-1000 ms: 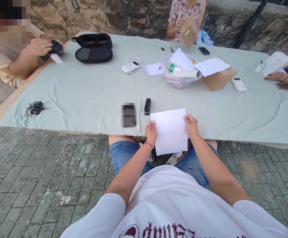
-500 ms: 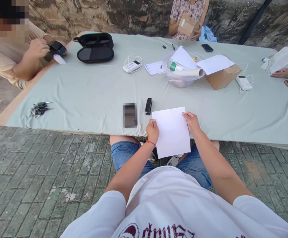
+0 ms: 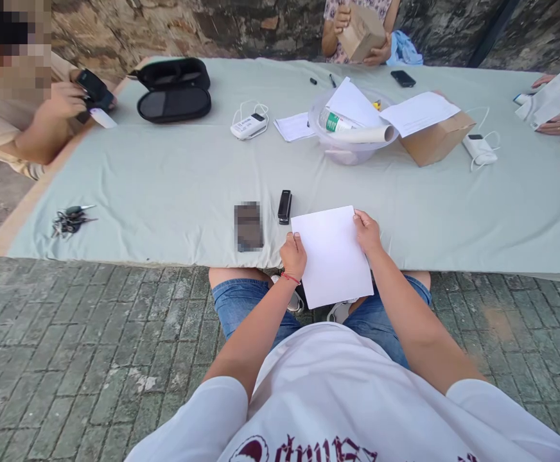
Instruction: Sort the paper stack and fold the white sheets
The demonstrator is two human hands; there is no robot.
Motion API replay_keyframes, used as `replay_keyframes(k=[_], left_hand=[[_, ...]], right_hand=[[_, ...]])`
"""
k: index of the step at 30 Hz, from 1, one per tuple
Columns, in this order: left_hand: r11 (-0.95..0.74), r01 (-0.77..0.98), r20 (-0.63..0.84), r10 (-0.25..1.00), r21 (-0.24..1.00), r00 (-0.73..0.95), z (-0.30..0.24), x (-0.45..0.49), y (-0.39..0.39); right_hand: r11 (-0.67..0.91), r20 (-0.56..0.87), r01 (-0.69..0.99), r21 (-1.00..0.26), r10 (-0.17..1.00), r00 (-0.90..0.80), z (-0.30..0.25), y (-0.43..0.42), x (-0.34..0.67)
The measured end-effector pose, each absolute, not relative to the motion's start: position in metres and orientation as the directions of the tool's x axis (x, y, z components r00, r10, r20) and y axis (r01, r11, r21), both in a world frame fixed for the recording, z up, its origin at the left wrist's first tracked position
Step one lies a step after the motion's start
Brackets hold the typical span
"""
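Note:
I hold a blank white sheet of paper over the near edge of the table, which is covered with a pale grey-green cloth. My left hand pinches the sheet's left edge, thumb on top. My right hand grips its right edge higher up. The sheet's lower half hangs over my lap. A phone and a small black stapler lie on the cloth just left of the sheet.
A bunch of keys lies at the near left. Farther back are a black case, a white device with cable, a clear bowl with a bottle and a cardboard box. Other people sit left, opposite and right.
The sheet and both my hands have stayed almost in place; my right hand slid slightly up its edge. The person opposite has lifted the cardboard box higher.

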State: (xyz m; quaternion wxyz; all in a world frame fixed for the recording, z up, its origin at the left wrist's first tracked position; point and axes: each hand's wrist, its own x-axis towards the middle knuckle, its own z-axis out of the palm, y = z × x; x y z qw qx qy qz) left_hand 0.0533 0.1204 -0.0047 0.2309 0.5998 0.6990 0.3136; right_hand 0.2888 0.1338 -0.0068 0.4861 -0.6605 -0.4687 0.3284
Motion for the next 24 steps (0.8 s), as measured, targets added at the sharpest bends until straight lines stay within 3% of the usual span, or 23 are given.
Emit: replay_keyframes(k=[4,10,18,24], left_hand=[[0.071,0.652,0.061,0.982,0.755,-0.178,-0.004,0.051,0.122],[0.053,0.596,0.076,0.979,0.802,-0.189,0.000,0.048,0.123],[-0.009,0.435,0.088,0.983,0.900,-0.162,0.001,0.042,0.123],[-0.032,0.431,0.103,0.984,0.902,-0.142,0.000,0.041,0.121]], right_hand=[[-0.100,-0.006,0.268,-0.958,0.944,0.330,-0.007,0.136,0.290],[-0.147,-0.122,0.062,-0.987,0.946,0.301,-0.005,0.137,0.290],[-0.133,-0.132,-0.016,-0.991,0.939,0.316,0.000,0.135,0.290],[-0.144,-0.128,0.047,-0.989,0.960,0.251,-0.002,0.138,0.293]])
